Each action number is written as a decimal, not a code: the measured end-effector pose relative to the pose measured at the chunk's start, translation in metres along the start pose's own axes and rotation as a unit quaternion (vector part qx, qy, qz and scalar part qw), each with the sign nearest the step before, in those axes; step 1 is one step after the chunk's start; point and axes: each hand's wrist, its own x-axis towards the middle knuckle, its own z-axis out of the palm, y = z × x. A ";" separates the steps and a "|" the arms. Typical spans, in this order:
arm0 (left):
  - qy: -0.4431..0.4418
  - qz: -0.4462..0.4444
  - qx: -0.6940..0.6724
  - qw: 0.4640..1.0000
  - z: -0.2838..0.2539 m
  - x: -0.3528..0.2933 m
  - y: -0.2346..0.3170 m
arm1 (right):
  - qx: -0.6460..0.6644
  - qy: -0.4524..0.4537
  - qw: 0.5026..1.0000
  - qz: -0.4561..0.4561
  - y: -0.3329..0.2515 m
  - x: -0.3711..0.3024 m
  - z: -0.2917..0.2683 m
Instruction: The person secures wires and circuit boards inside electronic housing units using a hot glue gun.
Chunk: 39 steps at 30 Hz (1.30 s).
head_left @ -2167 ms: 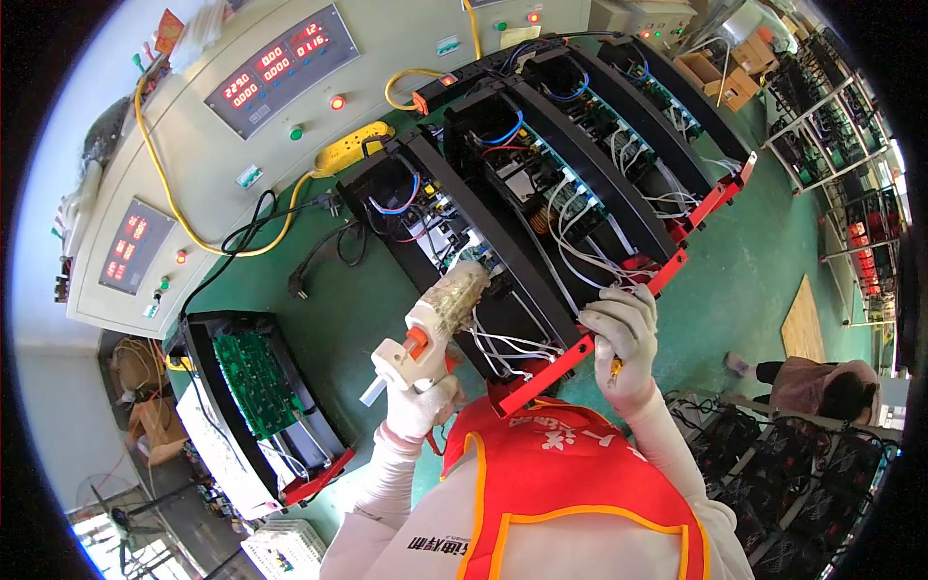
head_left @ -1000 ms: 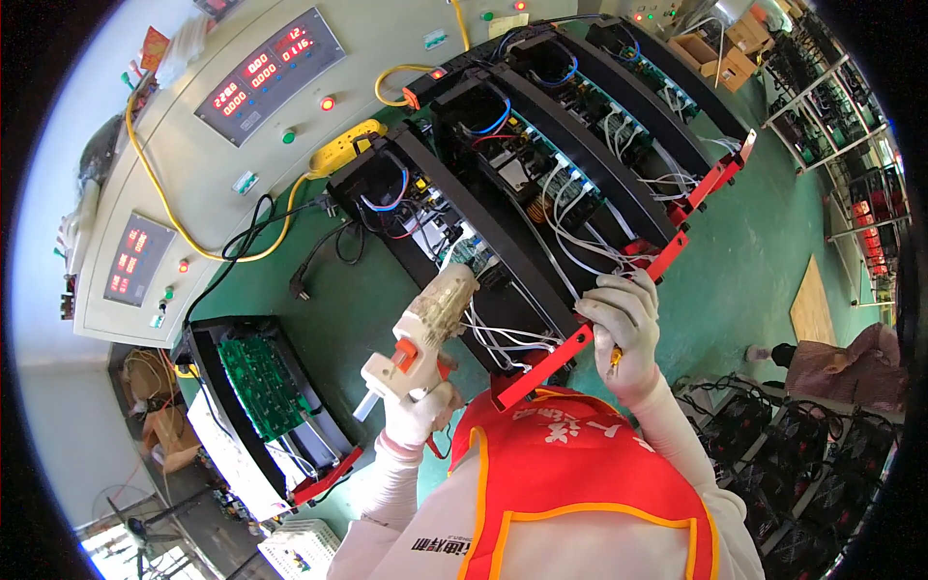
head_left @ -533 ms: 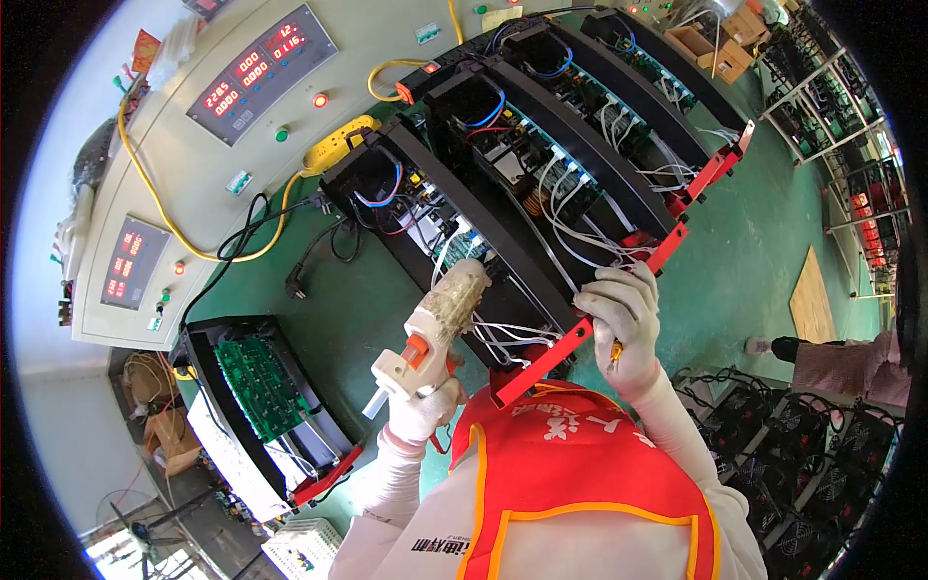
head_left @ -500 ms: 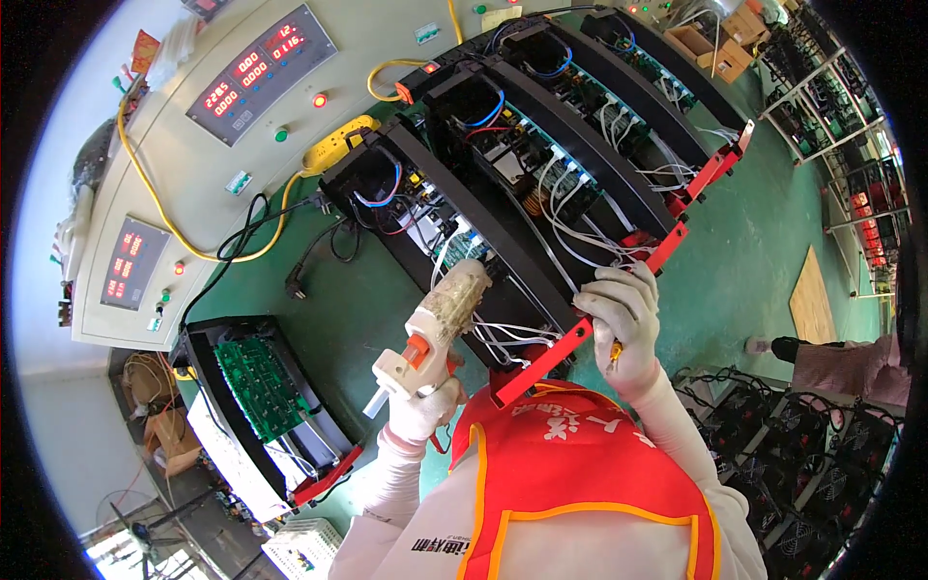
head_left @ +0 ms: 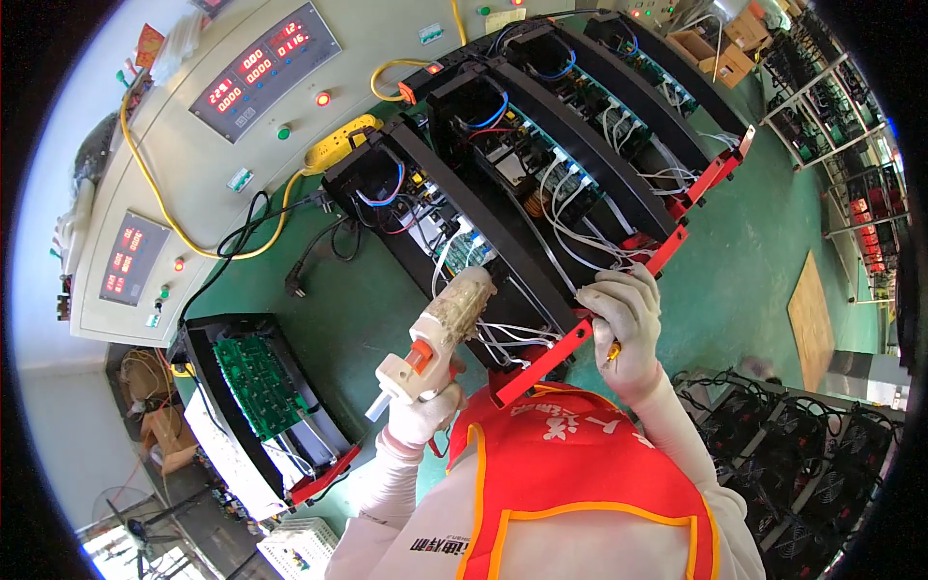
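A white glue gun [head_left: 447, 319] is gripped in the gloved left hand [head_left: 425, 416], the fingers being wrapped fully round its handle. The orange trigger [head_left: 420, 356] can be seen on its side, and a pale glue stick [head_left: 379, 405] is left poking out of its back at seven o'clock. The dirty nozzle end is aimed toward one o'clock, over the near black case [head_left: 483, 232]; whether the case is touched by the tip cannot be told.

At three o'clock from the gun, the gloved right hand [head_left: 626, 314] is held half curled beside a red bar [head_left: 543, 363]. A small yellow thing [head_left: 614, 352] is held in the curl of its fingers, mostly hidden; whether anything is pinched by the fingertips cannot be told. Between the hands, white wires [head_left: 517, 335] are strung loosely.

The cases are lined up on the green table [head_left: 324, 256] toward one o'clock. At eleven o'clock, a yellow power strip [head_left: 338, 145] is set against the grey panel [head_left: 377, 34]. At eight o'clock, a green circuit board [head_left: 259, 387] is carried by another black case [head_left: 333, 411].
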 end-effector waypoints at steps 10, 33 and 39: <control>0.001 0.005 0.018 1.000 -0.004 -0.005 -0.001 | -0.006 -0.020 1.000 -0.017 -0.001 0.004 -0.004; 0.042 0.017 -0.230 0.972 -0.004 -0.018 -0.054 | 0.035 -0.016 0.981 0.188 0.039 0.061 0.000; 0.016 0.005 -0.241 0.970 -0.004 -0.022 -0.056 | 0.038 -0.023 0.981 0.190 0.042 0.059 0.000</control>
